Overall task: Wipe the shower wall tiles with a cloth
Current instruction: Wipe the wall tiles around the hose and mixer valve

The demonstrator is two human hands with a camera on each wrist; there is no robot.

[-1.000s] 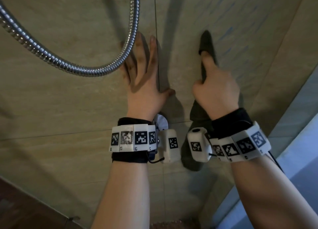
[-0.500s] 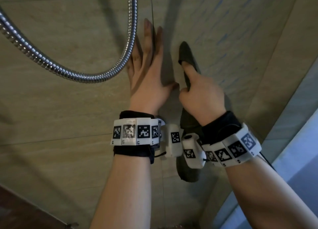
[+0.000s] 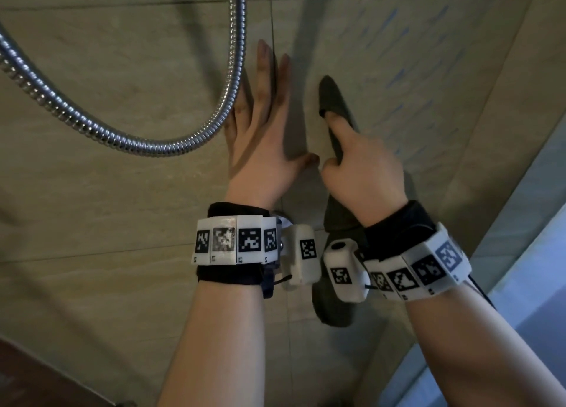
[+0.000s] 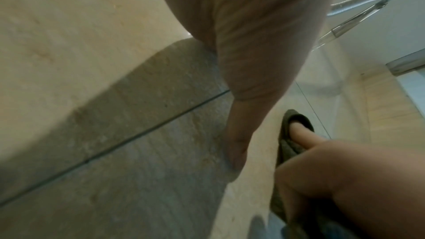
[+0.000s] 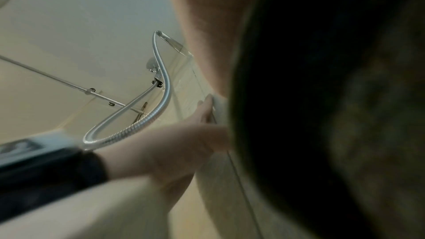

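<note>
A dark green cloth (image 3: pixel 332 100) lies against the beige wall tiles (image 3: pixel 107 69). My right hand (image 3: pixel 361 164) grips it, the index finger stretched out and pressing the cloth's upper end to the tile, the other fingers curled round the cloth. The rest of the cloth hangs down past my right wrist. The cloth (image 4: pixel 287 144) and that finger show in the left wrist view too. My left hand (image 3: pixel 263 125) lies flat on the wall just left of the cloth, fingers straight, across a vertical grout line. In the right wrist view the cloth (image 5: pixel 322 115) fills the right side.
A chrome shower hose (image 3: pixel 171 144) loops down the wall just left of my left hand, touching or nearly touching its fingers. A wall corner (image 3: pixel 502 106) runs down the right. A pale blue-white surface (image 3: pixel 526 330) lies at lower right. A shower rail (image 5: pixel 69 83) shows above.
My right hand and the cloth slid left, close to the left hand. The left hand shifted up the wall and its fingers drew together.
</note>
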